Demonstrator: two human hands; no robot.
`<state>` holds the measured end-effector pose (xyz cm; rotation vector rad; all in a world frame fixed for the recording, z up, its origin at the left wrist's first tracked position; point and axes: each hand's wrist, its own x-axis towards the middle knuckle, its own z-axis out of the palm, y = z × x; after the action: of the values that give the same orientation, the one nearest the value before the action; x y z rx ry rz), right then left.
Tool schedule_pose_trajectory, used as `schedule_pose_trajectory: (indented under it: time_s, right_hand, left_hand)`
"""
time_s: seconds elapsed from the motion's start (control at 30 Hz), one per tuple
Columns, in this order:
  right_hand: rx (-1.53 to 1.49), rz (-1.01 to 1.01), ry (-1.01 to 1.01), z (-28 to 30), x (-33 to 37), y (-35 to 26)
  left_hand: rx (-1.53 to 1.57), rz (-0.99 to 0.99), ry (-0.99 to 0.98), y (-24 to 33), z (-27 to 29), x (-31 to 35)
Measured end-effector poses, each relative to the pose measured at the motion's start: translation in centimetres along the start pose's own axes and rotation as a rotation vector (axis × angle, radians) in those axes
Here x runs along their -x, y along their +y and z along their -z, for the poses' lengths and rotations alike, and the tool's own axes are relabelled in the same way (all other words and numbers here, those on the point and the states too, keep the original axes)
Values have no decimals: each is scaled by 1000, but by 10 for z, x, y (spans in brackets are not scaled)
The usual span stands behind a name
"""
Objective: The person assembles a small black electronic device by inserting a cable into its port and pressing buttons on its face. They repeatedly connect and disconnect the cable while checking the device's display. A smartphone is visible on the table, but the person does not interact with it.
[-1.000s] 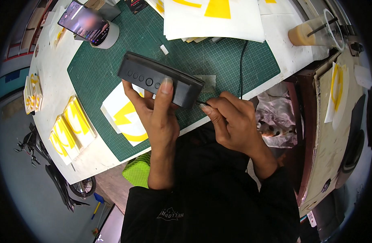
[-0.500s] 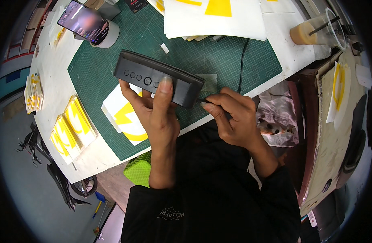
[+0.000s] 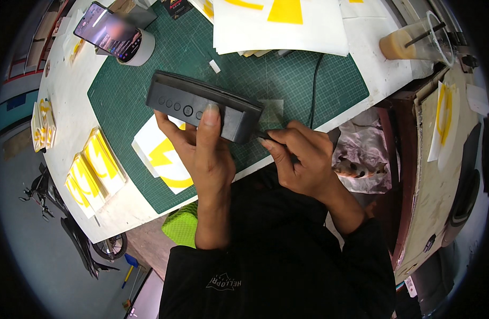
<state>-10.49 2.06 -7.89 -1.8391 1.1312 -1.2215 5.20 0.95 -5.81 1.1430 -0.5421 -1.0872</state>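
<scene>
My left hand [image 3: 204, 154] grips a black box-shaped portable speaker [image 3: 202, 101] from below, thumb pressed on the face with the row of round buttons. The speaker is tilted above the green cutting mat [image 3: 122, 95]. At its right end, my right hand [image 3: 303, 159] pinches a dark cable plug [image 3: 263, 135] between thumb and forefinger. The plug's tip lies close against the speaker's end; whether it sits in a socket I cannot tell. A black cable [image 3: 315, 85] runs over the mat down to behind my right hand. Under the speaker lies a white sheet with yellow shapes [image 3: 170, 162].
A phone [image 3: 109, 31] leans on a white round holder [image 3: 143, 50]. White sheets [image 3: 282, 34] cover the table's far side. A plastic cup of drink [image 3: 409, 43] stands far right. Yellow-and-white stacks [image 3: 95, 170] lie left. Beyond the table's right edge, a cat [image 3: 356, 169] lies on cloth.
The speaker, with my left hand, has shifted slightly left and toward me. My right hand, still pinching the plug, has moved slightly left too.
</scene>
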Motion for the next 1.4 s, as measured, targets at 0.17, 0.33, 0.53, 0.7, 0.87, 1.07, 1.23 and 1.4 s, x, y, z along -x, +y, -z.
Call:
schedule_pose_trajectory:
  time_s: [0.17,0.33,0.53,0.7,0.87,1.07,1.23,1.4]
  right_hand:
    - [16,14,-28,4,4,2]
    - [0,74,-172,26,6,13]
    - [-31,-43,-264,34,10,24]
    - [-101,-147,-255,31,5,24]
    - [-72,-126,-239,32,1,20]
    - [-29,-131,-201,32,1,19]
    - [-39,-120,-183,32,-1,11]
    - [-54,-107,-138,29,0,9]
  left_hand:
    - [-43,36,-22,6,1,-2]
    - [16,44,-61,2,11,-8]
    - [13,61,-72,6,6,-5]
    - [26,63,-67,11,3,-4]
    - [31,53,-106,10,11,-4]
    - [59,68,-105,12,13,1]
    - [50,40,-91,15,14,1]
    - [42,21,-94,16,15,2]
